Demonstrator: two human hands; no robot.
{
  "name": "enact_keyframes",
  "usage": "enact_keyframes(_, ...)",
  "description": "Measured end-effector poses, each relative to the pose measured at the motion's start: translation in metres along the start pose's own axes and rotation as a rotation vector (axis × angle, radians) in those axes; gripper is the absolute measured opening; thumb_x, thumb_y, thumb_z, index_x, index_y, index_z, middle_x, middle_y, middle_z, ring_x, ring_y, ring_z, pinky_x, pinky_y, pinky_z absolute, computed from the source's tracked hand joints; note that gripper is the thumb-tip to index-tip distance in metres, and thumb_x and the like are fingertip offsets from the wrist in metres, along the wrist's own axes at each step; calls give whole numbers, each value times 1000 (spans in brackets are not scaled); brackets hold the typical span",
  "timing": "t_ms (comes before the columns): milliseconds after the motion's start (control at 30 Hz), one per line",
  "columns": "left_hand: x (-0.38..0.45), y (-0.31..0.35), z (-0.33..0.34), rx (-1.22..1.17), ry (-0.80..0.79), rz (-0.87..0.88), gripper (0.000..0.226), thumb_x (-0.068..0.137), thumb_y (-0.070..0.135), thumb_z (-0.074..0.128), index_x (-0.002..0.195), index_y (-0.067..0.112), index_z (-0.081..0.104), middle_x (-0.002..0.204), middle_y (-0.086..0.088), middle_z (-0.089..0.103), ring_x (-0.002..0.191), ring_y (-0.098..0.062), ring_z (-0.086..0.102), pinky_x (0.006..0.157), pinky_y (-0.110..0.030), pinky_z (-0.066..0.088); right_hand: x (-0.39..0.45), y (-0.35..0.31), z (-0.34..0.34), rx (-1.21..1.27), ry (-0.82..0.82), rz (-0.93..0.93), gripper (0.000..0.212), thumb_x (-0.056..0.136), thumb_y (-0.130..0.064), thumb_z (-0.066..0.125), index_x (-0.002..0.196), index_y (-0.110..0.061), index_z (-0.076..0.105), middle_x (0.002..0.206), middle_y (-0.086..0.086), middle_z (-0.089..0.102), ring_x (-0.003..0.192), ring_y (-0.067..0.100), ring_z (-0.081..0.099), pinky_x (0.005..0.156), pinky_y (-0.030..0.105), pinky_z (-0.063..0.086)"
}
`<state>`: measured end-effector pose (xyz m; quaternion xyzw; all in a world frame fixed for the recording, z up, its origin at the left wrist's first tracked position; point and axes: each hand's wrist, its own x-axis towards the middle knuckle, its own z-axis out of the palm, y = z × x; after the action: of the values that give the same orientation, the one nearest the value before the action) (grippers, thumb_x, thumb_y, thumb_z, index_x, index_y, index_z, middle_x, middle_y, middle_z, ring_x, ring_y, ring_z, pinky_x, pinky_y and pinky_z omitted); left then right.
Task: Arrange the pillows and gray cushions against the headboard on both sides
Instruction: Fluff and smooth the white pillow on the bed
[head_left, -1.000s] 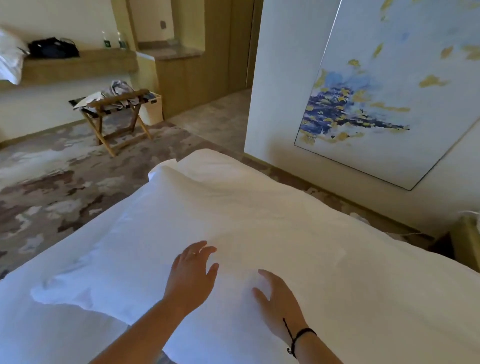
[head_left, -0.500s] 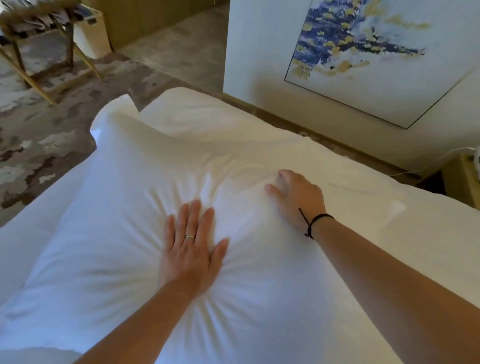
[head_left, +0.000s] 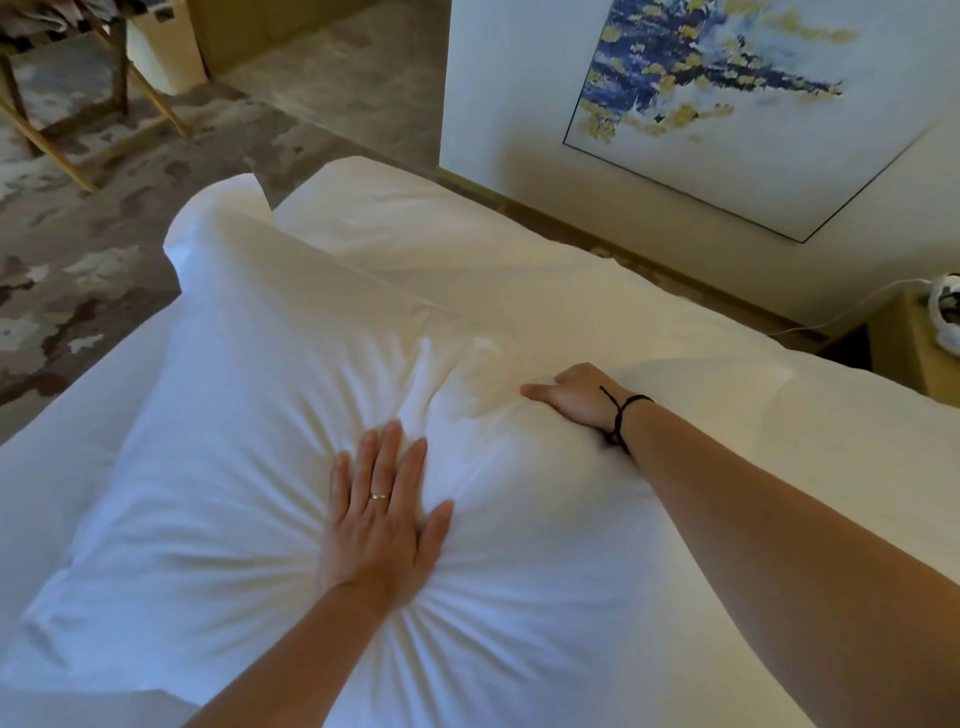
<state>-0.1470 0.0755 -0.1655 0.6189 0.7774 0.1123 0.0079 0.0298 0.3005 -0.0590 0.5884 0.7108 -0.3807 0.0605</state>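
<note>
**Soft pillow, pressed flat**

The pillow (head_left: 260, 467) lies on the bed (head_left: 857, 467). The left hand (head_left: 382, 525) presses it, fingers straight; the right hand (head_left: 576, 397) digs in, fingers hidden (grip unclear). It looks light and yielding; best held by its edges.

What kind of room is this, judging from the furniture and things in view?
Probably a hotel bedroom. The hands press a plump white pillow on a bed made with white linen; a folding wooden luggage rack stands on the patterned carpet, and a large blue-and-yellow abstract painting hangs on the wall.
</note>
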Motion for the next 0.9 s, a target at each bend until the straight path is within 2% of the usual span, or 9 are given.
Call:
enact_keyframes(67, -11, 0, -12, -16, -54, 6, 74, 96, 63, 21, 157, 24, 6, 165, -6, 1, 151, -25, 1, 121, -49, -1, -20, 0, 3, -54, -7, -47, 49, 89, -46, 61, 59, -16, 38, 59, 1, 40, 54, 19, 41, 53, 31, 29)
enact_keyframes(200, -30, -1, -48, -77, -86, 26, 73, 95, 64, 24, 156, 26, 12, 164, -5, 10, 151, -23, 6, 121, -48, 3, -63, -3, 19, -166, 46, -88, 37, 94, -41, 52, 65, -19, 43, 69, 0, 50, 68, 22, 50, 59, 32, 34)
enact_keyframes(333, -24, 4, -111, -169, 100, 110, 59, 95, 62, 35, 138, 22, 42, 153, -7, 32, 140, -29, 32, 120, -50, 12, -132, -1, 38, -138, 225, -113, 35, 97, -40, 46, 67, -23, 37, 65, -4, 51, 63, 20, 50, 54, 31, 30)
enact_keyframes(467, 4, 10, -185, -148, 245, 273, 50, 93, 59, 41, 122, 20, 53, 147, -7, 43, 137, -31, 37, 120, -51, 13, -224, 4, 59, -135, 417, -212, 34, 96, -38, 47, 67, -23, 37, 58, -6, 47, 57, 22, 49, 59, 32, 28)
enact_keyframes(533, 17, 7, -215, -77, 128, 389, 64, 88, 72, 38, 131, 26, 49, 151, -1, 42, 142, -26, 30, 121, -47, 11, -273, 7, 74, -261, 472, -309, 27, 95, -37, 47, 73, -22, 44, 63, -7, 51, 59, 21, 49, 66, 31, 33)
enact_keyframes(600, 24, -2, -233, 24, -156, 447, 89, 70, 94, 34, 140, 40, 37, 154, 8, 38, 145, -16, 23, 119, -36, 8, -310, 12, 87, -401, 416, -421, 22, 92, -38, 47, 78, -21, 51, 70, -3, 57, 64, 23, 55, 75, 35, 43)
enact_keyframes(700, 14, -15, -238, 99, -531, 343, 112, 32, 108, 40, 133, 62, 28, 142, 19, 49, 133, -15, 40, 107, -32, 25, -328, 15, 82, -464, 240, -438, 35, 86, -59, 46, 87, -24, 50, 84, -4, 56, 79, 21, 53, 87, 39, 40)
enact_keyframes(767, 4, -26, -234, 113, -607, 331, 113, 21, 107, 44, 126, 68, 27, 133, 23, 55, 121, -14, 51, 95, -33, 40, -324, 16, 73, -489, 263, -441, 59, 75, -79, 42, 101, -26, 53, 97, -6, 56, 92, 18, 51, 94, 38, 36)
enact_keyframes(900, -14, -51, -228, 88, -621, 362, 125, 19, 104, 50, 134, 65, 20, 135, 22, 53, 121, -12, 53, 91, -29, 41, -313, 21, 72, -455, 243, -437, 87, 63, -92, 41, 122, -28, 50, 119, -9, 57, 113, 15, 50, 106, 37, 28)
